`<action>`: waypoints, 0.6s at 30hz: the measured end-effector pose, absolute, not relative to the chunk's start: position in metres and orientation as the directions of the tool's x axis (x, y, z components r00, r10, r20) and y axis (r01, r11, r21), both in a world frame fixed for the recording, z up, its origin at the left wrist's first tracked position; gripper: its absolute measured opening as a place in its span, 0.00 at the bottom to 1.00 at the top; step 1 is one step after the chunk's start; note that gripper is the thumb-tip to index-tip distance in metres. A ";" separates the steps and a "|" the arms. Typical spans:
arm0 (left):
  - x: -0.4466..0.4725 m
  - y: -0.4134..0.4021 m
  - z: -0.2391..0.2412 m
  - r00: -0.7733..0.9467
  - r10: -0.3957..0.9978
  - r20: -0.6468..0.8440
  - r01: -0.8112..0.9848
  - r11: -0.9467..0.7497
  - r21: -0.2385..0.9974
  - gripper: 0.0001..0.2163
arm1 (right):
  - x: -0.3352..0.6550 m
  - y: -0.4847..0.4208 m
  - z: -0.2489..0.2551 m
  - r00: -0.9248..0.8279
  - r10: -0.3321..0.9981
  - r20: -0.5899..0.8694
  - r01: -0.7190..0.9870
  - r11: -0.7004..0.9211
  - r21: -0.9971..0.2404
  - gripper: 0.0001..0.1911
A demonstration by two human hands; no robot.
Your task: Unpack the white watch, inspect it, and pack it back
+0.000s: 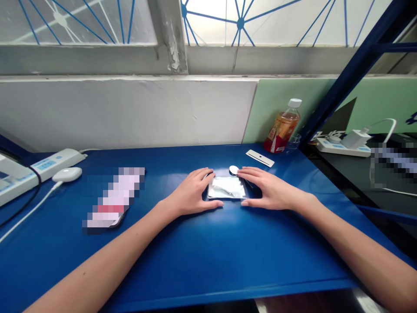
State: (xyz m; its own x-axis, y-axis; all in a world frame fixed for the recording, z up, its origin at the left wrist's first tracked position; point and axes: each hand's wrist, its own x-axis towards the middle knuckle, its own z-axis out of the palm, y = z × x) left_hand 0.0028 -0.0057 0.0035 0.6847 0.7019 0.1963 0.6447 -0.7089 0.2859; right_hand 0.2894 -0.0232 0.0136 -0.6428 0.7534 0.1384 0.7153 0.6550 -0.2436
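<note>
So, from my end the thing that matters is how the clear packet (226, 188) lies: flat on the blue tabletop (211, 256), right in the gap between my two hands, long axis running left to right, so basically pointing from one palm to the other. Left grip (194, 192) is curved round its left end, fingers over by the far corner, thumb along the near edge. Right grip (270, 189) mirrors that on the other end, thumb near the close right corner. Both are spread into loose C shapes with nothing pinched that I can make out. Can't tell from up here if any fingertip is actually pressing on the plastic.

Bit that could trip me up, I reckon: the white disc (233, 170). It sits just past the packet's far edge, toward the right, and the right fingertips are at its rim, touching or nearly. So right is clearly the nearer hand for that one, while the packet looks about even. White slotted card (259, 158) lies farther back, beyond the right fingers.
</note>
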 end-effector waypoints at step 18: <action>0.003 -0.006 0.002 0.640 0.634 0.434 0.487 -0.771 0.409 0.18 | 0.282 -0.029 0.022 -0.468 0.728 0.501 0.531 0.685 -0.499 0.12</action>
State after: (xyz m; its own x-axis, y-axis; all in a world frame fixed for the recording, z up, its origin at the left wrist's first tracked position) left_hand 0.0034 -0.0064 0.0022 0.6396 0.6343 0.4342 0.4872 -0.7714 0.4093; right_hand 0.2821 -0.0288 0.0219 -0.4684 0.7276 0.5012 0.5306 0.6852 -0.4990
